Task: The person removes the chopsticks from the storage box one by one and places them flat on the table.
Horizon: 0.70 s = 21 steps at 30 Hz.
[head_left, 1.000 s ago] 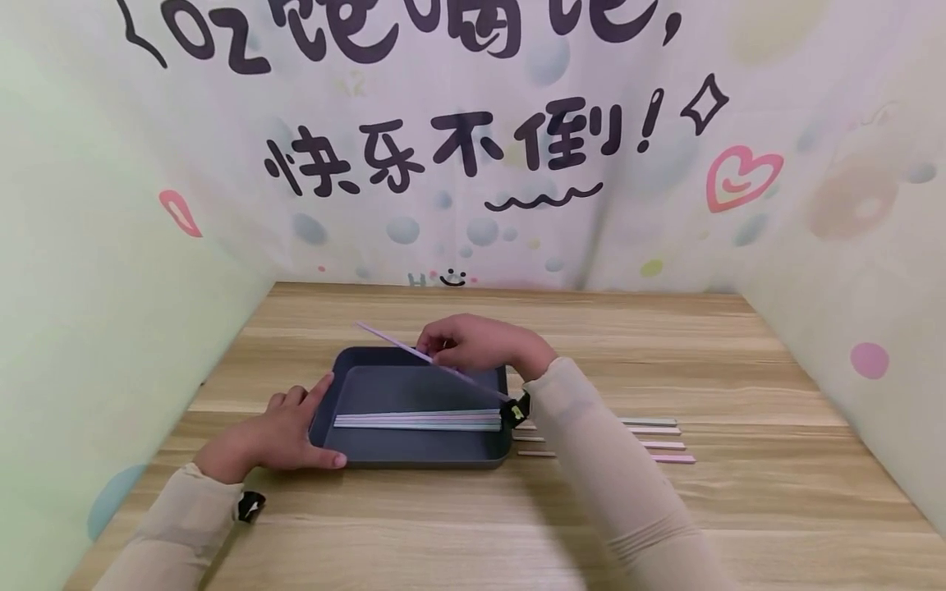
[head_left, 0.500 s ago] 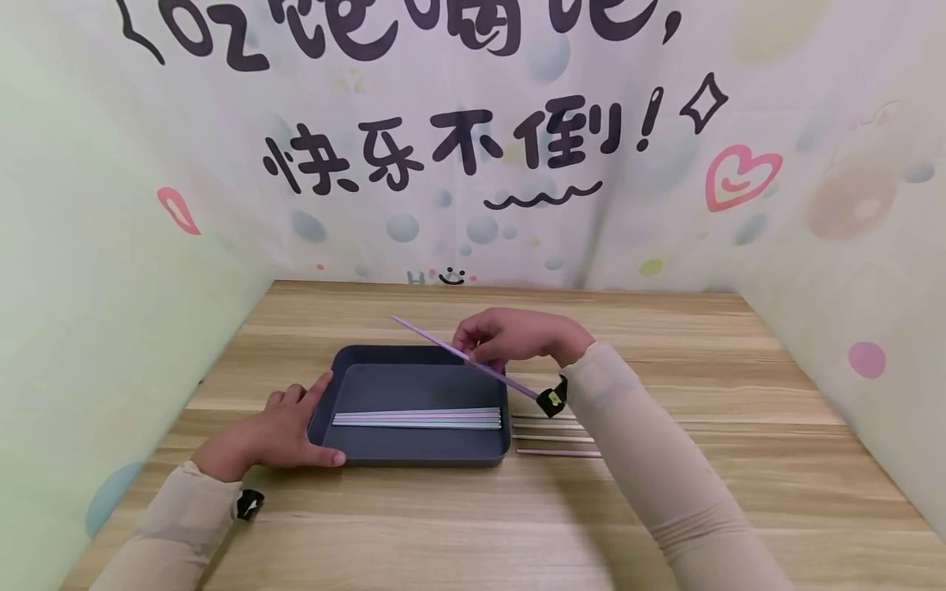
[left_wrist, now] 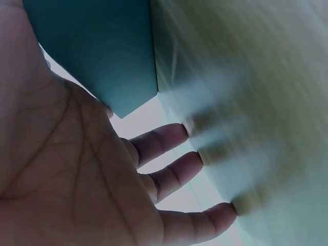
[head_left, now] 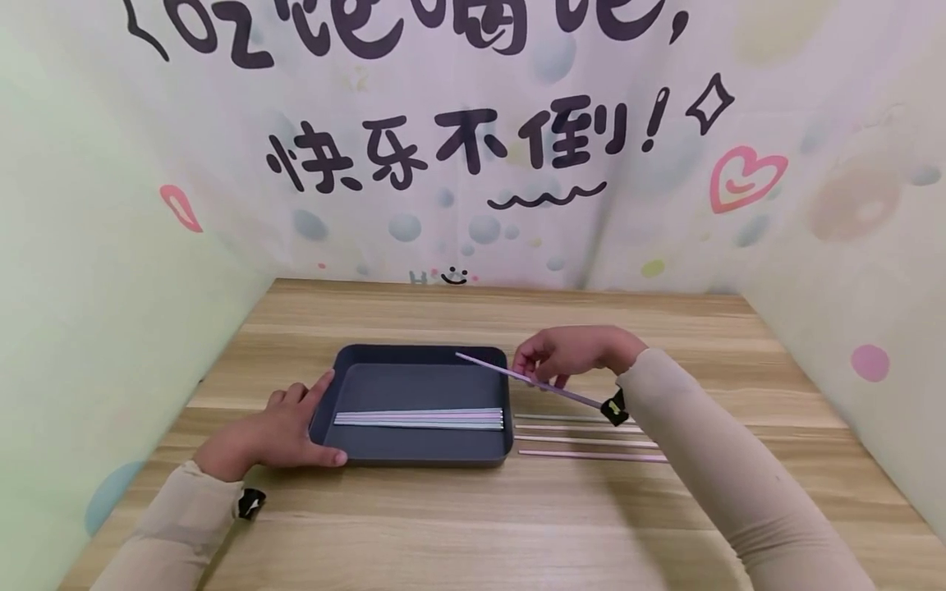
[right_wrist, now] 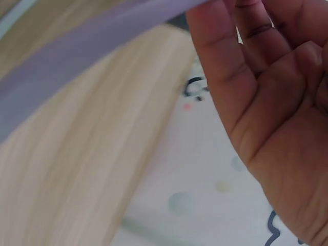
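My right hand (head_left: 572, 353) pinches a purple chopstick (head_left: 484, 364) above the table, just right of a dark grey tray (head_left: 414, 384). The chopstick slants down to the right, its far end over the tray's back right corner. A row of pale pink and bluish chopsticks (head_left: 417, 419) lies side by side in the tray. My left hand (head_left: 277, 431) rests against the tray's left side, thumb along the front corner. In the left wrist view its fingers (left_wrist: 177, 171) are extended beside the tray wall (left_wrist: 102, 51). The right wrist view shows the purple chopstick (right_wrist: 87, 54) blurred and close.
Several more chopsticks (head_left: 591, 441) lie on the wooden table (head_left: 414, 525) right of the tray, partly behind the right sleeve (head_left: 709, 460). A printed cloth (head_left: 443, 238) hangs at the table's back edge, and pale walls stand on both sides.
My right hand has moved right with the purple chopstick, from over the tray to beside it, and slightly lower. The left hand and the tray have stayed in place.
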Tool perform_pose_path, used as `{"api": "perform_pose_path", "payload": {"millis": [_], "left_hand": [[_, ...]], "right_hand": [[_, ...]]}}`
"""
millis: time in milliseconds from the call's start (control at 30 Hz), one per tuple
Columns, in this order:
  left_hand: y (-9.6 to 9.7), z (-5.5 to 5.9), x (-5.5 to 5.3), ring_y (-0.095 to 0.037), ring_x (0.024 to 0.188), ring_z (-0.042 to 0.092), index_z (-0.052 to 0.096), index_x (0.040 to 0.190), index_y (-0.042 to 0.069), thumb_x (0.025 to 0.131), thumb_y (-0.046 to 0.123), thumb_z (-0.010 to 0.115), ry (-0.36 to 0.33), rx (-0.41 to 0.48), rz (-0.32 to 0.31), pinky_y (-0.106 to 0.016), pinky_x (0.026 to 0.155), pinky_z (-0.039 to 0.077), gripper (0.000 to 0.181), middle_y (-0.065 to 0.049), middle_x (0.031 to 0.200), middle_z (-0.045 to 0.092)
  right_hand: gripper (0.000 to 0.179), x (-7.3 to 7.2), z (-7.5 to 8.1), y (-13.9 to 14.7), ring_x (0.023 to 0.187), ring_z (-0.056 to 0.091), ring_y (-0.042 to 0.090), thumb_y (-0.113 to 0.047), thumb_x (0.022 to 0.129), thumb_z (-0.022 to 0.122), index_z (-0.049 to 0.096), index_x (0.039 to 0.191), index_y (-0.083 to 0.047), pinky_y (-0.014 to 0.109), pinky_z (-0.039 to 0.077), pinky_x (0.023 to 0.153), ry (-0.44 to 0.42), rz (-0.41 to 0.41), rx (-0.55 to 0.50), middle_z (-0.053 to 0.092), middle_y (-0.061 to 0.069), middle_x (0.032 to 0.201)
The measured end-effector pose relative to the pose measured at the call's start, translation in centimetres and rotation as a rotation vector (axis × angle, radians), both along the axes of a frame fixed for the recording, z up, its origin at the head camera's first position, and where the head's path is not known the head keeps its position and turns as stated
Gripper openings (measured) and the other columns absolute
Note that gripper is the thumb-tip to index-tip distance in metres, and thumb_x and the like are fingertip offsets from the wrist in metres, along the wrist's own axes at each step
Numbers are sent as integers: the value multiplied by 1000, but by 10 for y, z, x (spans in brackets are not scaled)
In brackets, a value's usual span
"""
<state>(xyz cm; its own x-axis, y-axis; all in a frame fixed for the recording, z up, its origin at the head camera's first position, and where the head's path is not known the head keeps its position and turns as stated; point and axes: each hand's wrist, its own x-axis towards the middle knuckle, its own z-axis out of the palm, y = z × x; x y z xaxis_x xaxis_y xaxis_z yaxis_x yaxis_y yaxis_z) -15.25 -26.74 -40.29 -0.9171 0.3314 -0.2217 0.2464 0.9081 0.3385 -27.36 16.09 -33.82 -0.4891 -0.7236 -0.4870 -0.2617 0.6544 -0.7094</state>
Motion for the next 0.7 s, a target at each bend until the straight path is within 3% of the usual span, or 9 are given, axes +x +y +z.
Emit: {"api": "perform_pose_path", "payload": {"millis": [200, 700], "left_hand": [[2, 0, -1, -52, 118, 36, 9, 156, 1, 69, 69, 77, -4, 1, 8, -64, 86, 43, 130, -34, 131, 37], [1, -2, 0, -50, 113, 39, 10, 156, -1, 70, 70, 77, 28, 16, -22, -61, 85, 44, 130, -33, 129, 39]], "right_hand": [[15, 0, -14, 31, 77, 55, 18, -1, 97, 57, 62, 110, 0, 38, 50, 72, -3, -26, 77, 58, 4, 86], [15, 5, -34, 80, 70, 48, 18, 8, 93, 54, 62, 103, 2, 33, 41, 66, -33, -71, 42, 53, 4, 80]]}}
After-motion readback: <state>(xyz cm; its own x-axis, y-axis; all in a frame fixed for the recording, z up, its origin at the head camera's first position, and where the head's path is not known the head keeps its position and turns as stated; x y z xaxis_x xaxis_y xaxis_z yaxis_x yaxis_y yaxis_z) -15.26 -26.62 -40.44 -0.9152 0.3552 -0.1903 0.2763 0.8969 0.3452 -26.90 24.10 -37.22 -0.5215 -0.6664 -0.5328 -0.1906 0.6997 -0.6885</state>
